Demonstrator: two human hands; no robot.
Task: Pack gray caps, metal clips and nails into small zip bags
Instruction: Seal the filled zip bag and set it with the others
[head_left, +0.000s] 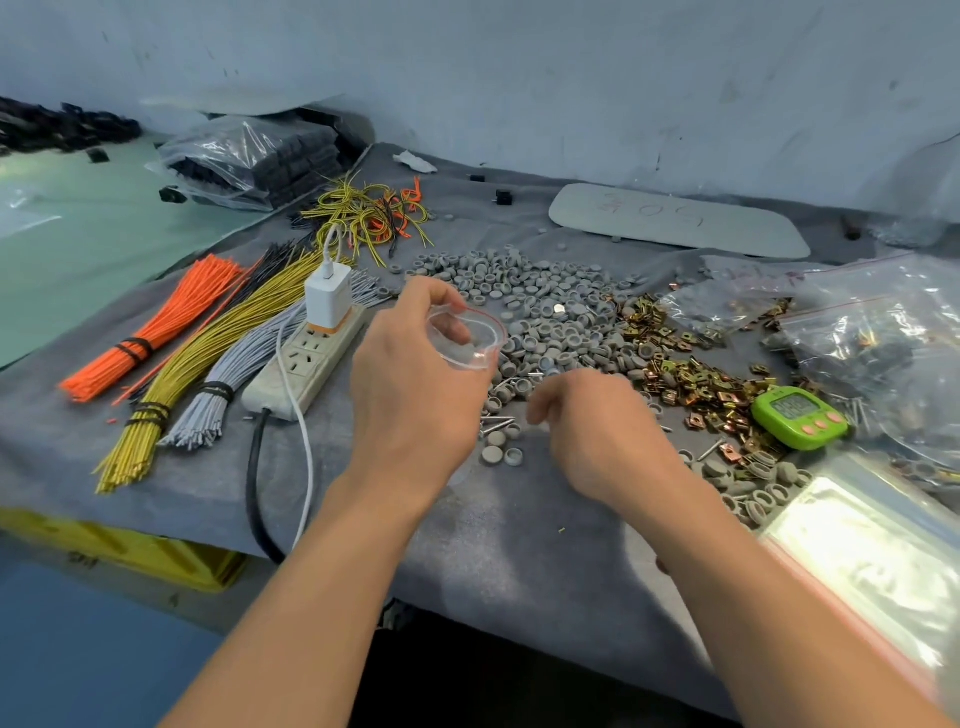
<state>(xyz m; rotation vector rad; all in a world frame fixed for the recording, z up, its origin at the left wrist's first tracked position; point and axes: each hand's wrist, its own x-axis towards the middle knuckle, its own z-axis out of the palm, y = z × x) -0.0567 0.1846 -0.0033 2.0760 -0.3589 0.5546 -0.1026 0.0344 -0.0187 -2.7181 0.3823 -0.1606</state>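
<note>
Pinching the zip bag (467, 340) open in my left hand (410, 395); my right hand (597, 431) curls at 4 o'clock, contents unclear; caps (545, 296) may miss its floppy mouth.

Faint handwriting runs across the pale grey board (675, 221) at one o'clock. It looks like round figures, perhaps zeros, but cannot be read with certainty. The green timer (797, 418) at three o'clock shows dark digits too blurred to read.
</note>
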